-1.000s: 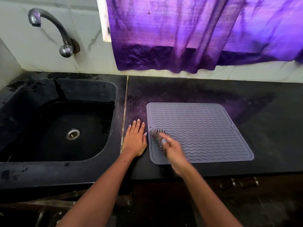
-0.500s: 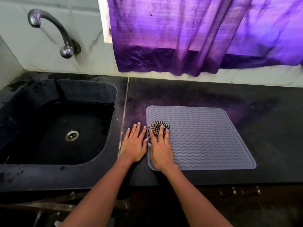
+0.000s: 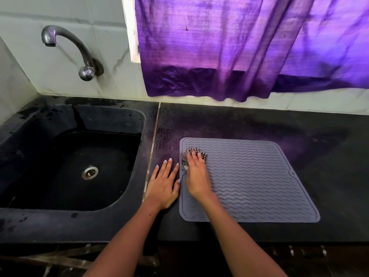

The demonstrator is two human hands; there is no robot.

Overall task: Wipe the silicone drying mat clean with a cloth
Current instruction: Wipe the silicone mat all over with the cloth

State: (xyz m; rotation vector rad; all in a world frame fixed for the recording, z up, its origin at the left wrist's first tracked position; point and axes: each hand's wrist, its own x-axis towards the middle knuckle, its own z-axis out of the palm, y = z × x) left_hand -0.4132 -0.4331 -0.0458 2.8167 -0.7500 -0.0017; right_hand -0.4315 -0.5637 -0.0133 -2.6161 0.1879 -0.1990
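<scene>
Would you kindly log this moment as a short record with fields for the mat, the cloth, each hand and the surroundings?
mat: grey silicone drying mat, flat on the black counter, right of the sink
cloth: checked cloth, near the mat's far left corner
right hand: right hand presses the cloth, fingers straight
left hand: left hand flat on the counter beside the mat's left edge
surroundings: tap above the sink; purple curtain behind

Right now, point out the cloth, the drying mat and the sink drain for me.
cloth (image 3: 202,154): head view, checked fabric beyond the fingertips.
drying mat (image 3: 259,182): head view, bare ridged middle.
sink drain (image 3: 90,172): head view, metal ring's centre.
</scene>
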